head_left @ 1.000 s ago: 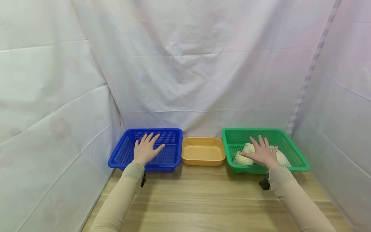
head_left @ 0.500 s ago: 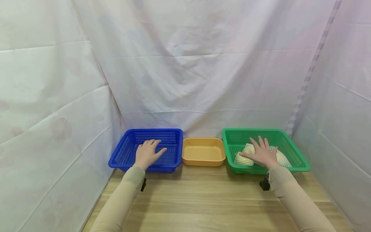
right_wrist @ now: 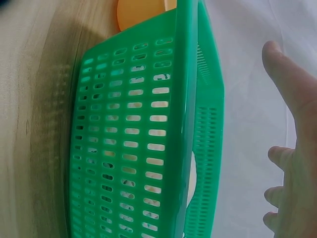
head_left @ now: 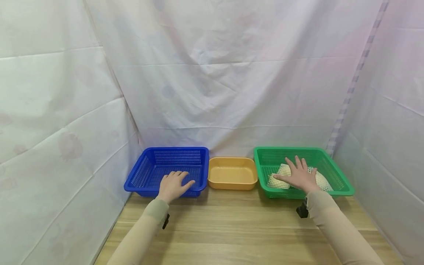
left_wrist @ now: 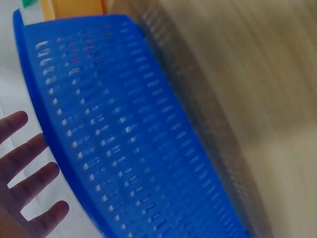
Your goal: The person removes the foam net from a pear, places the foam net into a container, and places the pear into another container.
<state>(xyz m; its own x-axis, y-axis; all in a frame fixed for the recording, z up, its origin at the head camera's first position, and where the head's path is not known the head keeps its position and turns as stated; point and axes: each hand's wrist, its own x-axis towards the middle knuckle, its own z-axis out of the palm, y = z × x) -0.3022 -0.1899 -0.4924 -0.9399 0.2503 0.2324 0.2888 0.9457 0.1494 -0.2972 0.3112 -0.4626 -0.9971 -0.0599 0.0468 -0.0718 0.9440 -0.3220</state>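
In the head view my left hand (head_left: 173, 184) hovers over the near side of the blue basket (head_left: 177, 158), holding nothing. Its fingers are a little bent and the thumb points right. The left wrist view has the fingertips (left_wrist: 49, 171) beside the basket's rim; contact cannot be told. My right hand (head_left: 299, 177) is spread above the green basket (head_left: 288, 150), with nothing in its grasp. Under it lie several pale yellow, rounded things in white foam netting (head_left: 278, 183), partly hidden by the hand. The right wrist view places this hand above the basket's rim (right_wrist: 181, 114).
Between the two baskets stands a shallow orange-yellow tray (head_left: 232, 185). All three containers rest on a wood-grain table (head_left: 232, 224), close to the white cloth backdrop (head_left: 198, 92). Cloth sides (head_left: 66, 154) bound the table left and right.
My left hand has drawn back toward me and slightly right, from over the blue basket's middle to its near edge; its spread fingers have come closer together. My right hand stays in place.
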